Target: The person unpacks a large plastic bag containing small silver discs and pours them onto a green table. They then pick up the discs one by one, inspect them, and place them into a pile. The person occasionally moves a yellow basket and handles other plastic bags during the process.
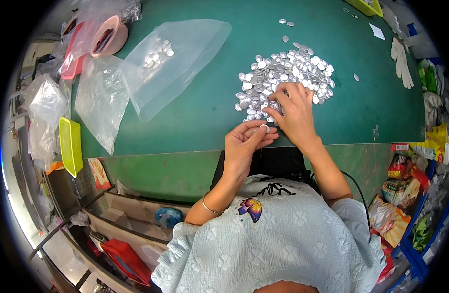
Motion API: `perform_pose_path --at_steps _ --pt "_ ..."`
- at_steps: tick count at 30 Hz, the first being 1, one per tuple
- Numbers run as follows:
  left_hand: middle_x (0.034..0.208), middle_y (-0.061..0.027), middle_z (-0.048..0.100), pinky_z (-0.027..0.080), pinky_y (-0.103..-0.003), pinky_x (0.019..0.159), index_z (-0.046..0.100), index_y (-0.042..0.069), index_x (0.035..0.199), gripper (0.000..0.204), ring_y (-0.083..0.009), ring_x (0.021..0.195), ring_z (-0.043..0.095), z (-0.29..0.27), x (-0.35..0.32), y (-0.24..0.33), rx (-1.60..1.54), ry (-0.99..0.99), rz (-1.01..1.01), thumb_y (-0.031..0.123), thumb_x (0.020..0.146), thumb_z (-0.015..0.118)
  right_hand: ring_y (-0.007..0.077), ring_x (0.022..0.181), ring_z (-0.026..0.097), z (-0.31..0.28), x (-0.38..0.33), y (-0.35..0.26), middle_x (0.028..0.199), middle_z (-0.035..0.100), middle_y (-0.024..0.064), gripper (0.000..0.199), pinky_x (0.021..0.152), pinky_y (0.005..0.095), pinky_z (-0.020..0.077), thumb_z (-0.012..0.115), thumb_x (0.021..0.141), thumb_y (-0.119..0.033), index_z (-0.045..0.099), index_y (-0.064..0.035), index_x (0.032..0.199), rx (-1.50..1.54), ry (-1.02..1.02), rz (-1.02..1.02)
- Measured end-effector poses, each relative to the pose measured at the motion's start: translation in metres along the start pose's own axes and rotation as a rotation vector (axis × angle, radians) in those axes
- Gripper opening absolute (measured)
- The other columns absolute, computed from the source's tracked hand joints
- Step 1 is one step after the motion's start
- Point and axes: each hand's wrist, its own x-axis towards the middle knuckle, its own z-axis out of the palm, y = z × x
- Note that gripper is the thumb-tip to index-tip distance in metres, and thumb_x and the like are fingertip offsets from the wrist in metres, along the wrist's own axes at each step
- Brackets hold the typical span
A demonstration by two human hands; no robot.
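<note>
A wide pile of small silvery oval metal discs point(283, 68) lies on the green table point(200, 107) before me. My left hand point(246, 140), at the table's near edge, pinches one pale disc point(265, 128) between thumb and fingertips. Over the near side of the pile, my right hand point(294, 105) reaches down with bent fingers, and its fingertips touch the discs. The thumb stands apart from the fingers; whether a disc is between them I cannot make out. To the left, a clear plastic bag point(185, 58) lies flat with several similar discs point(159, 52) in it.
A second clear bag point(103, 97), a pink bucket point(109, 36) and a yellow-green basket point(70, 146) are at the left. Single discs point(356, 77) lie off the pile. A white glove point(401, 63) rests at the right edge. Bagged goods point(400, 190) stand beyond it.
</note>
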Motion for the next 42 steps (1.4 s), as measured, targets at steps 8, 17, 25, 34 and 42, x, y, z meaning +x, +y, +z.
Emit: perform_pose_path --at_steps 8,17,25,34,42 --pt "0.088 -0.0159 0.062 0.051 -0.026 0.070 0.053 -0.004 0.100 0.018 -0.0193 0.078 0.063 0.000 -0.004 0.004 0.003 -0.029 0.044 0.005 0.085 0.055 0.0169 0.078 0.050 -0.007 -0.005 -0.004 0.078 0.057 0.0043 0.008 0.072 0.0306 0.0347 0.067 0.070 -0.007 0.061 -0.0019 0.071 0.404 0.072 0.193" --pt "0.075 -0.0084 0.060 0.041 -0.019 0.049 0.057 -0.003 0.091 0.013 -0.0073 0.054 0.051 0.015 -0.012 0.021 0.018 -0.081 0.175 0.006 0.082 0.060 0.0127 0.073 0.054 -0.041 -0.018 -0.031 0.075 0.061 0.0064 0.007 0.068 0.0248 0.0415 0.062 0.077 -0.003 0.063 0.0038 0.077 0.990 -0.060 0.459" --pt "0.074 -0.0076 0.059 0.040 -0.020 0.048 0.057 -0.003 0.091 0.011 -0.0067 0.055 0.049 0.027 -0.024 0.036 -0.050 -0.152 0.147 0.005 0.083 0.057 0.0129 0.074 0.054 -0.058 -0.020 -0.040 0.076 0.061 0.0071 0.008 0.068 0.0247 0.0417 0.060 0.079 -0.002 0.062 0.0051 0.077 0.984 -0.033 0.367" --pt "0.077 -0.0051 0.057 0.041 -0.021 0.051 0.057 -0.001 0.094 0.016 -0.0075 0.060 0.047 0.029 -0.027 0.035 -0.115 -0.179 0.064 0.012 0.087 0.053 0.0114 0.072 0.053 -0.061 -0.022 -0.038 0.076 0.060 0.0066 0.009 0.068 0.0231 0.0409 0.059 0.080 -0.003 0.062 0.0054 0.077 1.045 -0.055 0.375" --pt "0.113 -0.0255 0.051 0.042 -0.037 0.093 0.042 -0.012 0.117 0.035 -0.0323 0.107 0.051 0.029 -0.031 0.045 -0.239 -0.264 0.105 0.011 0.091 0.039 0.0083 0.074 0.052 -0.062 -0.018 -0.026 0.079 0.059 0.0041 0.009 0.067 0.0208 0.0400 0.057 0.082 -0.002 0.062 0.0054 0.081 1.095 0.043 0.451"
